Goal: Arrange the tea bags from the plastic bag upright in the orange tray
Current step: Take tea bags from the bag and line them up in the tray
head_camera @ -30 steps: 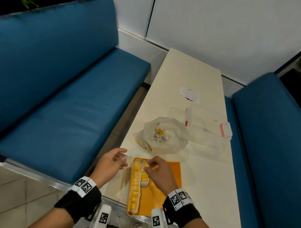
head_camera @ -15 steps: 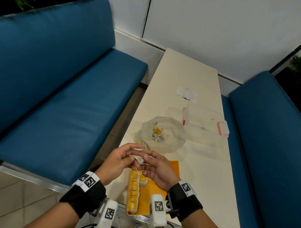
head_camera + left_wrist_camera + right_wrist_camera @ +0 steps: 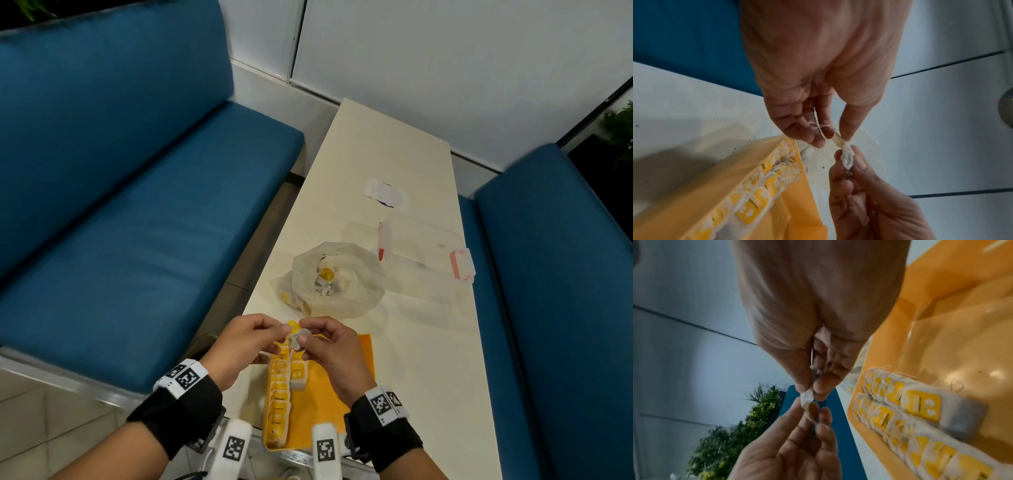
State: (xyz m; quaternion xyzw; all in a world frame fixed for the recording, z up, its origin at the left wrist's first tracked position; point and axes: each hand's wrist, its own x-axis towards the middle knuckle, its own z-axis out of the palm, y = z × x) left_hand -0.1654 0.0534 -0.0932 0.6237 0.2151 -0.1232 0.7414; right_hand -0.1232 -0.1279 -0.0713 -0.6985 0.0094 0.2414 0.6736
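Note:
Both hands hold one crumpled white tea bag (image 3: 295, 338) just above the far end of the orange tray (image 3: 346, 394). My left hand (image 3: 283, 334) pinches one end of the tea bag (image 3: 846, 156) and its string. My right hand (image 3: 304, 331) pinches the other end (image 3: 806, 396). Two rows of yellow-tagged tea bags (image 3: 898, 417) stand along the tray's left side (image 3: 279, 394). The open plastic bag (image 3: 356, 291) lies beyond the tray with more tea bags (image 3: 325, 279) inside.
A clear lidded container with red clips (image 3: 424, 246) sits to the right of the plastic bag. A white paper scrap (image 3: 385, 190) lies farther back. Blue benches (image 3: 137, 240) flank the narrow cream table (image 3: 428, 342).
My right hand left the tray and my left hand came in from the left. They now meet above the tray's far end, with one tea bag pinched between them.

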